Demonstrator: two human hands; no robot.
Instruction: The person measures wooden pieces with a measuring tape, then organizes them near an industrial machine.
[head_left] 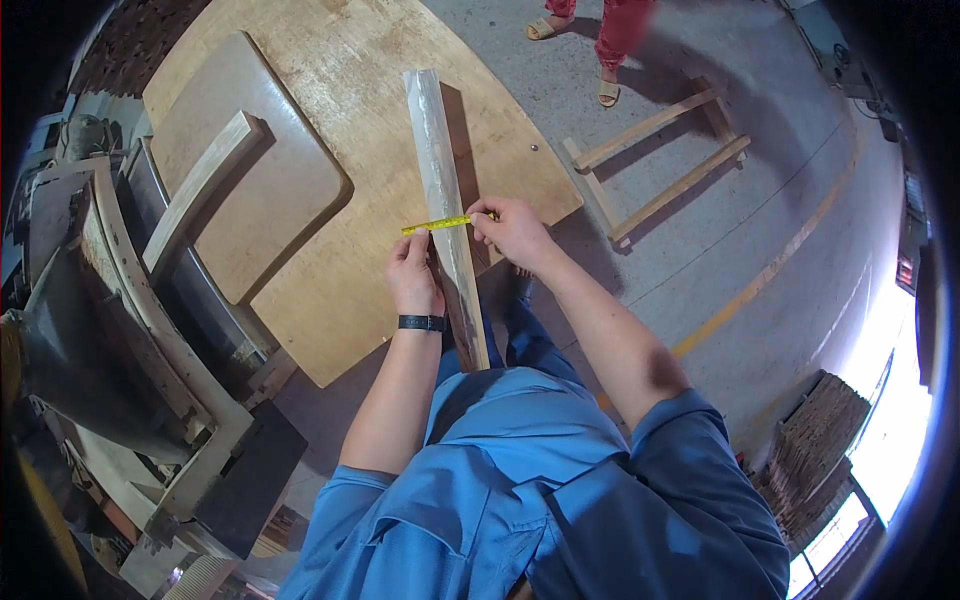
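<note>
A long wooden beam (432, 140) with a rough pale upper face lies on the plywood table (330, 75), its near end reaching over the edge toward my body. A short stretch of yellow tape measure (447, 223) runs across the beam's width. My left hand (412, 275) is closed at the tape's left end, thumb against it, beside the beam. My right hand (512, 235) pinches the tape's right end on the other side. Whatever else of the tape sits inside the right fingers is hidden.
A thin board (255, 150) with rounded corners lies on the table's left, a curved wooden piece (205, 185) on top. A machine (110, 330) stands at the left. Right, a wooden frame (670, 165) rests on the floor near a person's sandalled feet (607, 92). Stacked wood (820, 430) is lower right.
</note>
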